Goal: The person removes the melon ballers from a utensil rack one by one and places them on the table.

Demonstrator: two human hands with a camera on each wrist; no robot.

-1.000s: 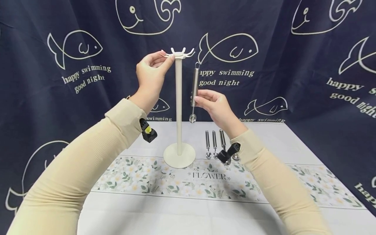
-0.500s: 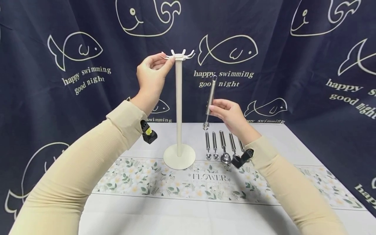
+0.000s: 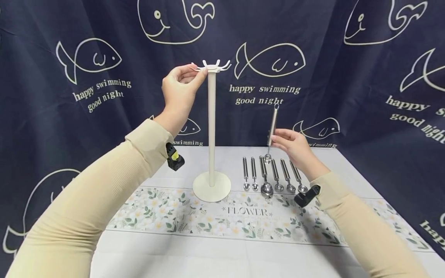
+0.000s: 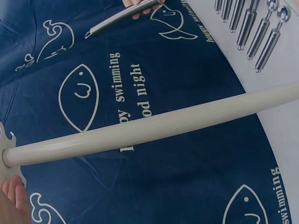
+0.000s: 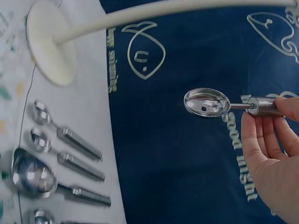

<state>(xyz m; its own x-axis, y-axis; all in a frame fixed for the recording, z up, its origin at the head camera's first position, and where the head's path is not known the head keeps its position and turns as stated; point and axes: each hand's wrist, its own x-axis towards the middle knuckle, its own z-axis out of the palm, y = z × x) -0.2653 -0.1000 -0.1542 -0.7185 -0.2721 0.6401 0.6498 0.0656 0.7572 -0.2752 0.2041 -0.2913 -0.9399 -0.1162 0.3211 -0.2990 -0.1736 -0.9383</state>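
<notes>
A cream stand [image 3: 212,127] with a round base and a ring of upturned hooks [image 3: 213,68] on top rises from the table. My left hand [image 3: 180,88] pinches the left side of that hook ring between thumb and fingers. To the right of the pole, my right hand [image 3: 294,147] grips a steel melon baller [image 3: 272,125] by the lower handle, bowl down and loop end up. The right wrist view shows its oval bowl [image 5: 212,100] with a small hole, and the handle's far end is hidden by the hand. The held baller is apart from the stand.
Several steel scoops lie in a row under my right hand, including a larger scoop [image 3: 267,188] among small ones such as the leftmost baller [image 3: 246,185]. A floral runner [image 3: 156,212] crosses the white table. Behind hangs a dark blue fish-print curtain [image 3: 215,23].
My right hand has carried the melon baller right and down, away from the stand to over the row of scoops. The left hand keeps its hold on the hook ring.
</notes>
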